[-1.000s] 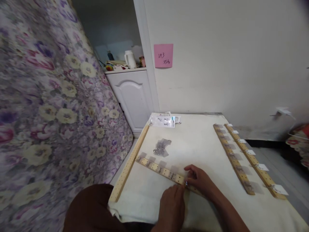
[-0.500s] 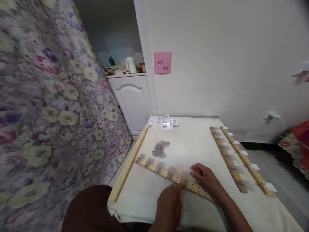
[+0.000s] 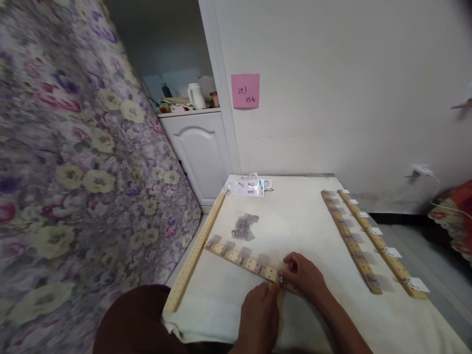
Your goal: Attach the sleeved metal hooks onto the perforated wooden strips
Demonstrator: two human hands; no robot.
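Observation:
A perforated wooden strip (image 3: 230, 255) lies aslant on the white cloth, small shiny metal pieces with see-through grey tabs fixed along it. My left hand (image 3: 259, 314) is closed at its near edge, the thumb and forefinger tips pinching beside one metal piece (image 3: 281, 280). From the right, my right hand (image 3: 306, 278) bends over the same spot, its thumb and forefinger closed at that piece. The piece's tab is hidden under the right fingers, and the right forearm covers the strip's far right end. A loose pile of similar tabbed metal pieces (image 3: 245, 227) rests beyond the strip.
Two more wooden strips with tabbed pieces, one grey-tabbed (image 3: 350, 241) and one white-tabbed (image 3: 381, 244), lie at the right. A bare perforated strip (image 3: 195, 253) runs along the left edge. Clear packets (image 3: 245, 187) sit at the back. A floral curtain (image 3: 96, 182) hangs at left.
My right hand has moved left and closed in on the metal piece, covering its tab. My left hand stays at the strip's near edge. The view has shifted slightly.

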